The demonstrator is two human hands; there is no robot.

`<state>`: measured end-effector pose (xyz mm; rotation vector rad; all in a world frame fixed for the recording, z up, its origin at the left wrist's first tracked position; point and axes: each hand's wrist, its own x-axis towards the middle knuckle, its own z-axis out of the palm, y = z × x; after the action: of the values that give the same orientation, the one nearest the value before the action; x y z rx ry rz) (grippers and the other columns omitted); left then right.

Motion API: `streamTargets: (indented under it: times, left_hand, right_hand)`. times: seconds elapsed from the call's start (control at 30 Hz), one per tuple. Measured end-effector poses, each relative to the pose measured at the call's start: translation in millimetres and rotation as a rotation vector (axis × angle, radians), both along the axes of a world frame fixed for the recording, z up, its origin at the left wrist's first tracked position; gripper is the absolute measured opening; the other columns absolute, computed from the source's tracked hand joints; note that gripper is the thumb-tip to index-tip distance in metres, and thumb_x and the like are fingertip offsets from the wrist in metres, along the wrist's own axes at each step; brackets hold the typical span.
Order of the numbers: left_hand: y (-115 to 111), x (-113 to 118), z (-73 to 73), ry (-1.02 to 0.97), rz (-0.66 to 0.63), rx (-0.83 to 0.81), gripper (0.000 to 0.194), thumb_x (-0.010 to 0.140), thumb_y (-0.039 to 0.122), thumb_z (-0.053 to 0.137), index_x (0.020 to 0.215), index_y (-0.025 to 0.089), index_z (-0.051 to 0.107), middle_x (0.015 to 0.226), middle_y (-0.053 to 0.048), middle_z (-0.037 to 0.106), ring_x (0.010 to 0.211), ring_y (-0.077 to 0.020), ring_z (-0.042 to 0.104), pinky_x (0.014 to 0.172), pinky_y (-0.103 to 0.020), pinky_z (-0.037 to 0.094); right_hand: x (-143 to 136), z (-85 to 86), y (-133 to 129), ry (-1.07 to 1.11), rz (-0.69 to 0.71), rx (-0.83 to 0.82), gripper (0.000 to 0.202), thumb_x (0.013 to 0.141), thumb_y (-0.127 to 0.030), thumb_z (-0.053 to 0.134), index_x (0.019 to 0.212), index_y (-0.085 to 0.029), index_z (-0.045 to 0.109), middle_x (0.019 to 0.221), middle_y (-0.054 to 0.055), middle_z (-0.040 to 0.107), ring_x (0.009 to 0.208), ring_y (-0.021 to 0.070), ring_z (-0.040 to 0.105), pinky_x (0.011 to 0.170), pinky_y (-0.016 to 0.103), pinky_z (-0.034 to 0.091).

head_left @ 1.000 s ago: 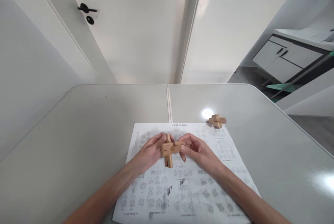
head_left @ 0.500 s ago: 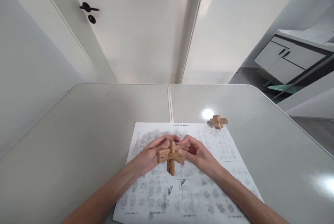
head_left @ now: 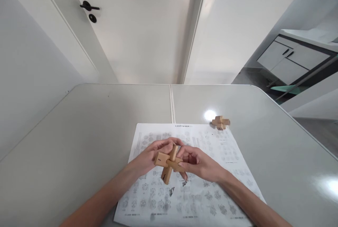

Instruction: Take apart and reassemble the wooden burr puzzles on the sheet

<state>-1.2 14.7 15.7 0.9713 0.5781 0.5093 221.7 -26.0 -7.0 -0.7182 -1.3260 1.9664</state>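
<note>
While a pale door (head_left: 139,29) rises beyond it, a broad light-grey table (head_left: 74,142) spans the foreground, split by a narrow seam running away from the person. Off to the right, past the table, stands a white cabinet (head_left: 293,57) with dark trim. On the near part of the table lies a large white sheet (head_left: 200,204), printed with rows of small grey diagrams.

Above the sheet, two bare hands meet around one object. The left hand (head_left: 153,154) curves behind it, thumb beside the upper bar, fingers bent close together on the far side; their exact contact is hidden. The right hand (head_left: 202,163) pinches the right arm of the piece between thumb and forefinger, the other fingers curled beneath.

Held between them is a wooden cross (head_left: 172,164) of interlocked bars, tilted, with dark marks on its left and lower ends. A smaller-looking wooden assembly (head_left: 221,123) rests at the sheet's far right corner, well apart from both hands. A black door handle (head_left: 88,6) sits above a round black fitting (head_left: 92,18). Smallest are two dark torn-looking patches (head_left: 171,191) on the sheet.
</note>
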Motion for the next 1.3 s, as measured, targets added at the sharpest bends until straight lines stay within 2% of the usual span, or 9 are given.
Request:
streamTargets:
  times: [0.1,0.23,0.3,0.43,0.6,0.73,0.87,1.03,1.3]
  left_hand:
    - [-0.8,2.0,3.8,0.055,-0.018,0.014,0.042,0.102,0.054,0.056,0.125,0.022,0.073,0.108,-0.012,0.075,0.097,-0.0278,0.074,0.088,-0.038,0.056]
    - [3.2,4.9,4.4,0.064,0.191,0.057,0.044,0.102,0.057,0.056,0.120,0.024,0.078,0.136,-0.012,0.069,0.135,-0.0336,0.058,0.108,-0.042,0.048]
    - [8.5,4.9,1.3,-0.005,0.315,0.063,0.043,0.099,0.056,0.060,0.120,0.023,0.078,0.142,-0.012,0.067,0.142,-0.0337,0.051,0.115,-0.041,0.042]
    - [20.6,0.2,-8.3,-0.097,0.479,0.011,0.040,0.098,0.050,0.066,0.119,0.019,0.077,0.140,-0.013,0.068,0.142,-0.0331,0.052,0.121,-0.044,0.037]
    - [26.0,-3.7,-13.7,-0.079,0.553,-0.061,0.033,0.097,0.044,0.068,0.115,0.018,0.078,0.136,-0.013,0.071,0.140,-0.0320,0.054,0.117,-0.044,0.041]
    - [25.1,-2.8,-11.9,-0.055,0.571,-0.064,0.030,0.096,0.042,0.069,0.110,0.018,0.080,0.130,-0.012,0.073,0.136,-0.0319,0.057,0.115,-0.043,0.043]
    - [25.0,-2.6,-9.4,-0.043,0.587,-0.076,0.028,0.094,0.041,0.072,0.108,0.019,0.080,0.128,-0.012,0.073,0.133,-0.0321,0.059,0.113,-0.043,0.045]
    - [25.5,-3.0,-9.4,-0.039,0.627,-0.109,0.025,0.093,0.040,0.073,0.102,0.019,0.081,0.126,-0.011,0.074,0.129,-0.0311,0.061,0.108,-0.041,0.049]
    - [29.1,-7.9,-13.9,-0.102,0.678,-0.192,0.020,0.094,0.035,0.072,0.100,0.018,0.080,0.122,-0.010,0.074,0.126,-0.0285,0.063,0.107,-0.038,0.051]
  right_hand:
    - [-1.3,2.7,-1.5,0.057,0.084,-0.059,0.017,0.096,-0.034,0.074,0.100,-0.018,0.069,0.081,0.002,0.072,0.064,0.0135,0.067,0.063,0.030,0.054]
    - [0.4,2.4,0.5,0.190,0.077,-0.208,0.019,0.094,-0.034,0.077,0.096,-0.015,0.073,0.089,0.005,0.073,0.062,0.0110,0.065,0.062,0.027,0.053]
    - [3.8,1.5,4.2,0.249,-0.013,-0.295,0.020,0.094,-0.033,0.078,0.094,-0.014,0.075,0.085,0.004,0.071,0.060,0.0088,0.062,0.060,0.024,0.052]
    - [14.2,3.4,15.7,0.377,-0.301,-0.439,0.015,0.090,-0.026,0.083,0.091,-0.013,0.075,0.084,0.003,0.070,0.062,0.0056,0.057,0.062,0.017,0.051]
    - [26.5,6.4,27.9,0.479,-0.583,-0.472,0.011,0.088,-0.021,0.084,0.090,-0.015,0.074,0.086,0.002,0.070,0.064,0.0070,0.057,0.062,0.015,0.057]
    - [32.0,0.7,32.4,0.525,-0.702,-0.491,0.007,0.092,-0.014,0.078,0.095,-0.019,0.073,0.089,0.003,0.072,0.067,0.0090,0.062,0.066,0.017,0.063]
    - [33.2,-5.2,34.6,0.551,-0.752,-0.522,0.010,0.096,-0.012,0.071,0.097,-0.022,0.072,0.089,0.003,0.073,0.067,0.0100,0.064,0.064,0.018,0.065]
    - [32.8,-6.8,35.3,0.559,-0.811,-0.521,0.008,0.094,-0.014,0.075,0.099,-0.020,0.072,0.093,0.004,0.075,0.065,0.0081,0.063,0.064,0.016,0.064]
    - [24.7,-2.3,30.1,0.482,-0.679,-0.470,0.014,0.088,-0.022,0.084,0.095,-0.016,0.073,0.086,0.002,0.071,0.066,0.0075,0.061,0.064,0.016,0.058]
